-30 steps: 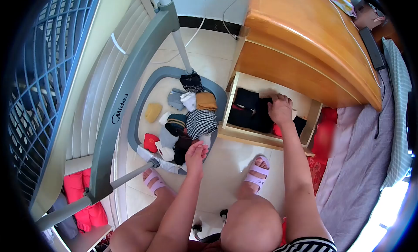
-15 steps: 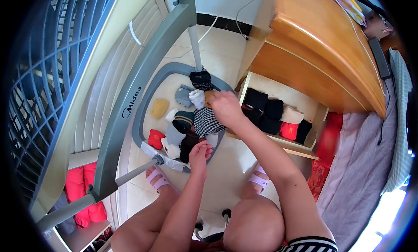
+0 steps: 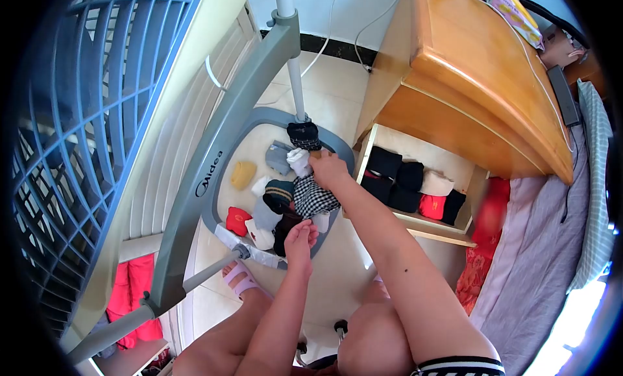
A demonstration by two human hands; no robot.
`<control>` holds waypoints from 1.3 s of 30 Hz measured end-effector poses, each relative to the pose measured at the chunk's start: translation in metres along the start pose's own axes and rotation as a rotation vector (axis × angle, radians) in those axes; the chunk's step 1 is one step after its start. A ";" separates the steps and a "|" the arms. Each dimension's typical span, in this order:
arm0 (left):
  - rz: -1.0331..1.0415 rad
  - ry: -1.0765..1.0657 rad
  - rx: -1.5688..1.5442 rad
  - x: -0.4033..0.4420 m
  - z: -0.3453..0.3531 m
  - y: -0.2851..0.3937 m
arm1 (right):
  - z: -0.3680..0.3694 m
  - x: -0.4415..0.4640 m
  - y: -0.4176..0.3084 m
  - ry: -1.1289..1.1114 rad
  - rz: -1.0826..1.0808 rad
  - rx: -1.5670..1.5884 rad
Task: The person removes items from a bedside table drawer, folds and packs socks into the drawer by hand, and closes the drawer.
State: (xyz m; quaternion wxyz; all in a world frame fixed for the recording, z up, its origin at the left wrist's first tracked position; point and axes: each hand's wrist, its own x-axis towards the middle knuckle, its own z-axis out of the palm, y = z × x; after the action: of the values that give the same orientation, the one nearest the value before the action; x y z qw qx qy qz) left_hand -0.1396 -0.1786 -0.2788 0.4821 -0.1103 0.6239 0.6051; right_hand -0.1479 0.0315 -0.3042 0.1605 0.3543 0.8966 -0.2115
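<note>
Folded and rolled socks lie in a loose pile within the fan's grey floor frame [image 3: 213, 210]. At the pile's upper right, my right hand [image 3: 329, 170] has its fingers bent down on a brown sock [image 3: 316, 154], mostly hidden beneath them. A white rolled sock [image 3: 298, 162] sits just left of those fingertips, and a black-and-white checked cloth [image 3: 314, 195] lies below. My left hand [image 3: 301, 241] hovers by the near side of the pile, fingers loosely curved and apart, nothing visible in them. Around are a yellow sock [image 3: 243, 175], a red one [image 3: 238, 221] and a grey-blue one [image 3: 278, 158].
An open drawer [image 3: 422, 230] of a wooden cabinet [image 3: 480, 84] holds black, beige and red folded socks on the right. The large fan [image 3: 123, 116] and its grey stand [image 3: 250, 110] fill the left. Purple bedding [image 3: 529, 246] hangs at far right.
My right hand has come down and slightly left onto the brown sock near the white one. My left hand's fingers have loosened a little. The whole view has shifted slightly.
</note>
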 end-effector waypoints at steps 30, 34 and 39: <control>0.010 -0.041 0.095 -0.003 0.019 -0.024 | -0.002 -0.217 0.307 1.335 0.543 0.765; 0.007 -0.045 0.121 -0.004 0.025 -0.024 | -0.001 -0.203 0.302 1.315 0.658 0.962; 0.009 -0.053 0.124 -0.005 0.024 -0.023 | -0.006 -0.210 0.295 1.002 0.835 0.362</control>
State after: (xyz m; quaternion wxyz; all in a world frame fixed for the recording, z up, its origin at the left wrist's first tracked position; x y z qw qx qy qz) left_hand -0.1093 -0.1655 -0.2858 0.5014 -0.0615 0.6478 0.5703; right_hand 0.2053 0.1103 -0.2855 -0.2683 0.7477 0.6009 -0.0888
